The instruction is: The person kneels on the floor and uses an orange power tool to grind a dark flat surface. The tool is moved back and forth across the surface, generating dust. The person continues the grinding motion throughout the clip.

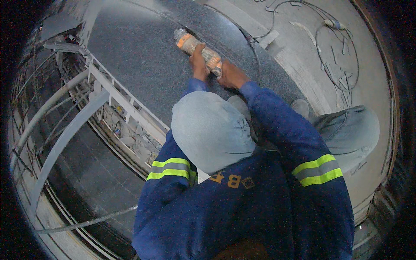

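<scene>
A dusty orange-and-grey angle grinder (pixel 188 43) lies tilted over a dark speckled stone slab (pixel 138 56), its head pointing to the far left. My left hand (pixel 199 64) wraps around the middle of its body. Farther back on the tool, my right hand (pixel 232 75) grips the rear end. Pale dust hangs over the slab's far edge, beyond the grinder's head. The disc cannot be made out clearly. A narrow dark line runs along the slab to the right of the tool.
A black cable (pixel 274 17) loops across the dusty floor to a connector (pixel 334 24), with thin offcut strips (pixel 342 80) around it. On the left stand a pale metal frame (pixel 117 93), a curved pipe (pixel 47 106) and a debris-filled gap. My bent knee (pixel 212 130) is close to the slab.
</scene>
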The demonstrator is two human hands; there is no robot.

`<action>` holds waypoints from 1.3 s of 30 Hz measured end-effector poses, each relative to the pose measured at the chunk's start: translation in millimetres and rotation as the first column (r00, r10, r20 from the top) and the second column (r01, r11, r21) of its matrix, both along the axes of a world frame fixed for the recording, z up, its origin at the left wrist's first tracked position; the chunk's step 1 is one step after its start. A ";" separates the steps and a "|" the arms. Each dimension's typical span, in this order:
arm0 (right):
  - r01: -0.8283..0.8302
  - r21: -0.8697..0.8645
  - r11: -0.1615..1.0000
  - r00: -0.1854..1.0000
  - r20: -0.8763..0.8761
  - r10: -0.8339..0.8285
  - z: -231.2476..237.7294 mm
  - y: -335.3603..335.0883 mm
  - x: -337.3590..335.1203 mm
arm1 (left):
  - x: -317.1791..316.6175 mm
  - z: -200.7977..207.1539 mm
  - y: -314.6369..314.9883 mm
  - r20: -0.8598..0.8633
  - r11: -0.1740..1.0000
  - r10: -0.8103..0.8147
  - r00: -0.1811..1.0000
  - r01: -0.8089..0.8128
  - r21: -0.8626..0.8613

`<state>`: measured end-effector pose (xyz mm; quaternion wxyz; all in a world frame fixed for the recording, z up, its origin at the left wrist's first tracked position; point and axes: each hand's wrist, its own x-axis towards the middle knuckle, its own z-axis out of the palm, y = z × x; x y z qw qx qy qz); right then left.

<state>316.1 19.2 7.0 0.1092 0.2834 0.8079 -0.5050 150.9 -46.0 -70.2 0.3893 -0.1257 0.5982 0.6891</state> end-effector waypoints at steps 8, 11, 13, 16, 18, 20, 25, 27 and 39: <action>-0.015 -0.049 0.999 0.999 0.045 0.017 3.3 5.9 -4.2 | 2.7 7.8 6.5 -0.050 1.000 0.012 0.999 -0.013 -0.023; 0.026 -0.049 0.998 0.998 0.053 -0.024 -37.1 -0.4 -22.0 | -12.9 2.5 5.1 -0.063 1.000 -0.010 0.998 0.009 -0.020; 0.009 -0.052 0.999 1.000 -0.014 -0.010 -48.2 0.0 -30.0 | -17.3 4.8 7.2 -0.076 1.000 -0.015 0.997 0.013 -0.020; 0.047 -0.061 0.997 0.999 0.013 -0.046 -41.1 -3.2 -36.2 | -30.3 -11.5 1.4 -0.065 0.999 -0.042 0.997 0.040 -0.025; 0.078 -0.027 0.997 0.997 0.012 -0.077 -51.0 1.6 -25.6 | -7.7 9.3 17.6 -0.076 0.997 -0.076 0.994 0.074 -0.036; 0.052 -0.043 0.998 0.998 0.024 -0.051 -35.9 -0.6 -20.2 | -0.6 16.2 10.2 -0.069 0.999 -0.036 0.997 0.034 -0.040; 0.039 -0.026 0.999 0.999 0.015 -0.039 0.9 -0.1 7.4 | 16.6 18.2 6.8 -0.002 0.997 0.042 0.999 -0.042 -0.059; 0.034 -0.031 0.999 0.998 0.059 -0.032 1.7 0.8 7.7 | 19.6 19.3 8.5 -0.006 0.997 0.067 0.998 -0.067 -0.041; -0.012 -0.054 0.998 0.997 0.076 0.016 -7.0 5.7 -41.8 | -41.7 -10.8 3.7 -0.006 1.000 0.008 1.000 -0.008 -0.010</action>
